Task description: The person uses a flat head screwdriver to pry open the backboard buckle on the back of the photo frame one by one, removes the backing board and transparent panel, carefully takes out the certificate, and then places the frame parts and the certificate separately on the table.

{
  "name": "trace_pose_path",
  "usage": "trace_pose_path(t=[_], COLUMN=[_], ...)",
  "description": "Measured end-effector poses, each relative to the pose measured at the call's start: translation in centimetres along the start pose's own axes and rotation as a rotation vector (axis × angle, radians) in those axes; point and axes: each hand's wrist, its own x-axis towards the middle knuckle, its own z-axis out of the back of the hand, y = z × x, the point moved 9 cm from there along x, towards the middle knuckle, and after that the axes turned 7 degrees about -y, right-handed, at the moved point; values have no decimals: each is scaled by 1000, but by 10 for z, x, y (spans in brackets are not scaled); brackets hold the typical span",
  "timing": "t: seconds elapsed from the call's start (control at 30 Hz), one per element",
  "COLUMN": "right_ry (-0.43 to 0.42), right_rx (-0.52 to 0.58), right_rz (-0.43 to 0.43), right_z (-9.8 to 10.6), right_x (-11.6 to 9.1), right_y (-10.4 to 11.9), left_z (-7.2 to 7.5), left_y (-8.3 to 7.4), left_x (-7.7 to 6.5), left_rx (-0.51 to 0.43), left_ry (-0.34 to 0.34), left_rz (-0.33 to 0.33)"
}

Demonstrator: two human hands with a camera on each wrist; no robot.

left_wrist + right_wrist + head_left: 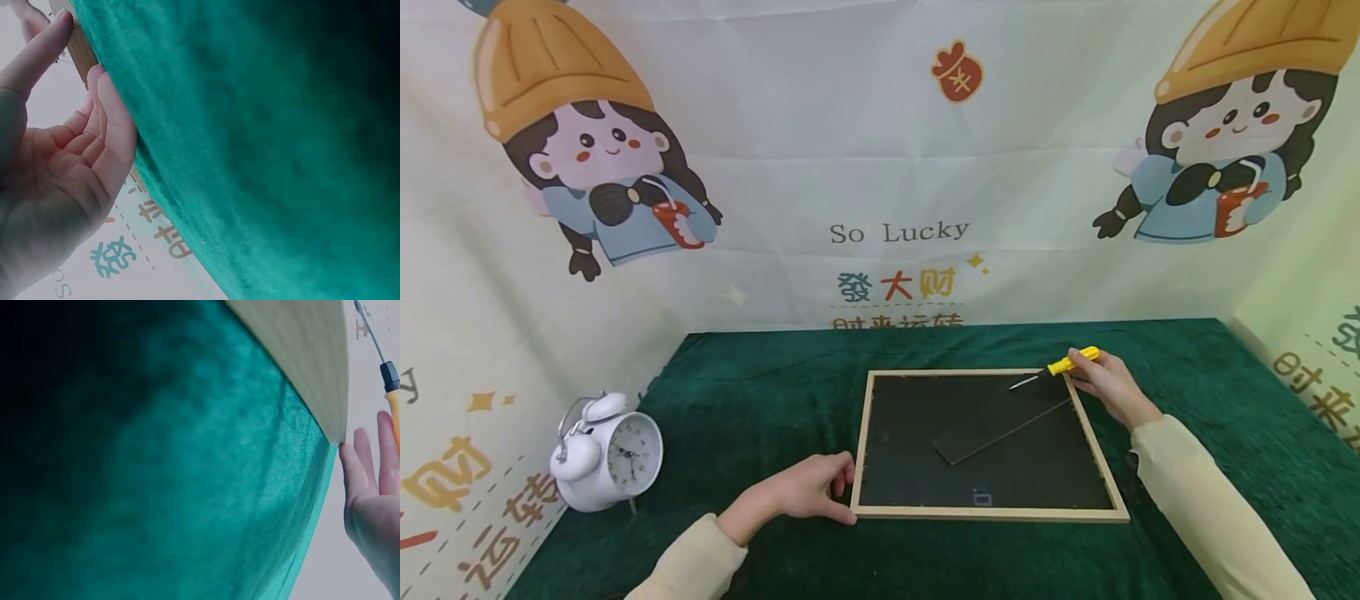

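Observation:
A picture frame [992, 512] with a pale wood border and a black back panel lies back up. A long flat stand strip [1000, 437] crosses the panel at a slant. My left hand [808, 487] touches the frame's left side near the front corner. In the left wrist view its thumb and bent fingertips [97, 72] rest on the wooden edge. My right hand [1108, 383] grips a yellow-handled screwdriver [1075, 360] over the far right corner, its metal shaft pointing left over the panel. In the right wrist view, one finger meets the frame's corner.
A white twin-bell alarm clock [606, 454] stands at the left of the green cloth [760, 375] covering the table. Printed white curtains [775, 167] hang behind and along both sides. A small metal hanger [982, 497] sits near the frame's front edge.

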Motion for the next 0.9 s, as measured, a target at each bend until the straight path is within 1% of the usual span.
trace_pose_path(t=[0.13,0.27,0.33,0.43,0.53,0.57,0.67,0.77,0.9], right_ry=[11,33,49,20,29,30,87,102,109], right_rx=[-4,-29,-51,-102,-129,-120,-64,6,103], right_rz=[40,98,129,166,219,233,268,246,204], right_z=[-1,0,-1,-3,-13,-17,-34,-50,-71], right_x=[3,4,3,0,-8,-12,-27,-37,-41], right_y=[4,11,15,21,36,42,59,66,66], left_z=[-1,-2,-1,-1,-1,-1,1,2,4], left_y=[3,3,3,4,6,7,10,11,11], left_x=[2,5,6,6,4,4,3,3,6], left_rx=[-43,-99,-103,-105,-117,-123,-126,-120,-111], left_ry=[14,37,41,41,39,38,37,34,29], left_rz=[46,92,105,126,143,149,159,161,163])
